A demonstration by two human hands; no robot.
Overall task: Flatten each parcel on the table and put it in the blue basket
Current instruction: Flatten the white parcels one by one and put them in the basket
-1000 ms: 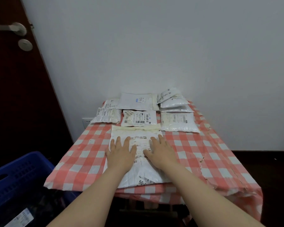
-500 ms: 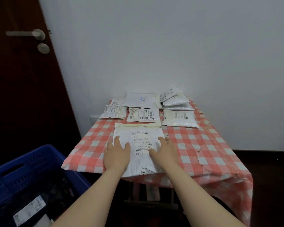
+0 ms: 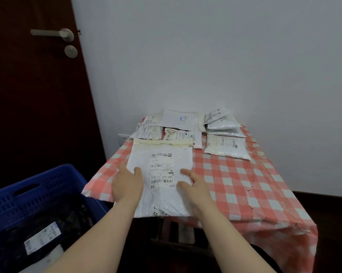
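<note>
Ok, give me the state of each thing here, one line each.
large parcel: flat, near end overhanging the table edge.
left hand: on its left edge, thumb on top.
right hand: on its right edge.
blue basket: already holds parcels.
small parcels: untouched at the far end.

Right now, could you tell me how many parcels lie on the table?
9: one large white plastic parcel in front; smaller parcels behind: two left, two centre, four right; others may hide beneath.
</note>
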